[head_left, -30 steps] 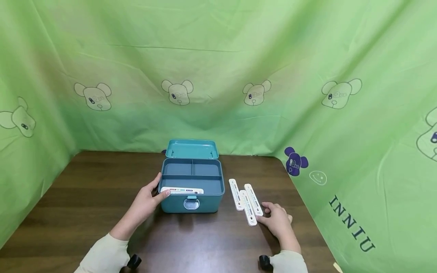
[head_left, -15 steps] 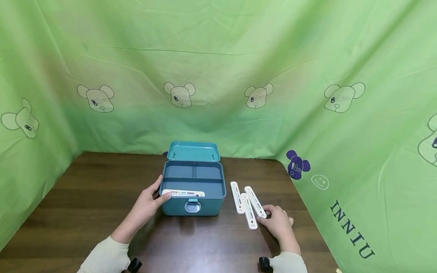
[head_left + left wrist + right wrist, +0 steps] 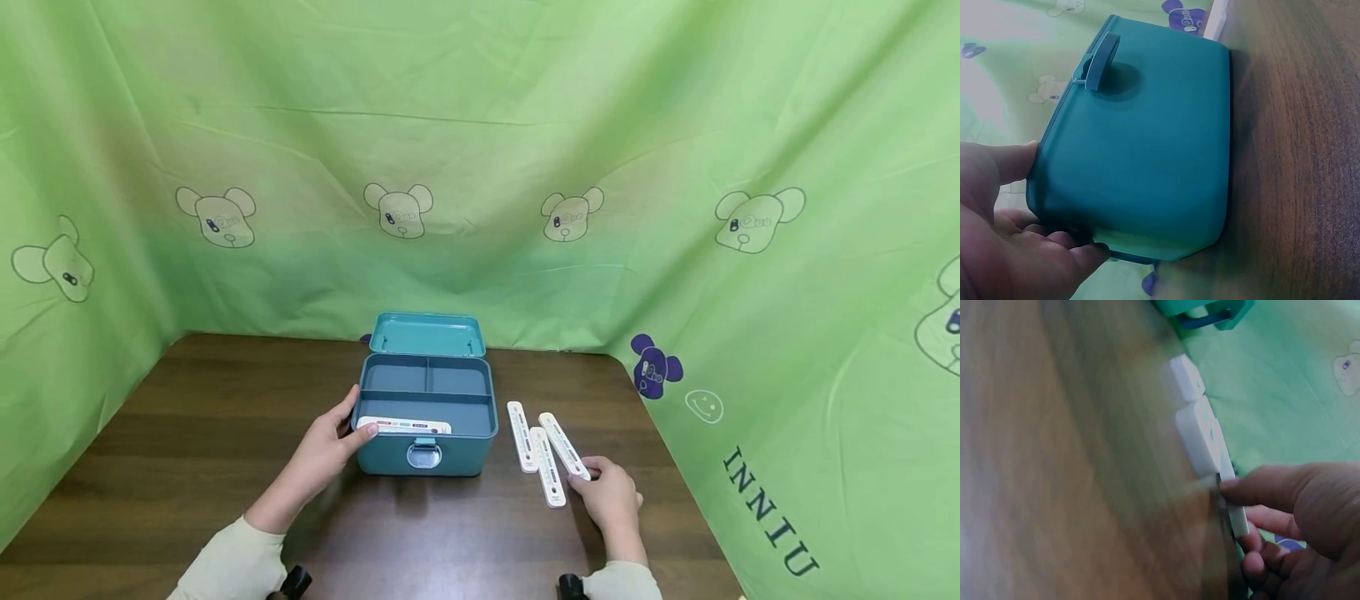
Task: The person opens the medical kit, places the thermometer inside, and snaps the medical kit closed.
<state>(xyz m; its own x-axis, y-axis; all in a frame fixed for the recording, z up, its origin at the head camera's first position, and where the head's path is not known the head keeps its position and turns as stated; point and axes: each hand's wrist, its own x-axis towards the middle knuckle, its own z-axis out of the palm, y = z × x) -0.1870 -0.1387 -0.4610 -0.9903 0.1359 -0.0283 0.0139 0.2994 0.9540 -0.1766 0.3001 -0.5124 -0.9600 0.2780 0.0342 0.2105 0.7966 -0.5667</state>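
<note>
White strip, slim, round-cornered and printed, is pinched by right fingers while left fingers grip a teal box.

The box looks smooth plastic, the table glossy wood.

We find a gap between the teal box and the white sticks; the left hand blocks the box's left side, the open lid its back.

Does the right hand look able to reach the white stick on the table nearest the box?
Probably yes: nothing covers that white stick, though the middle stick lies between, and the right hand pinches the rightmost stick.
</note>
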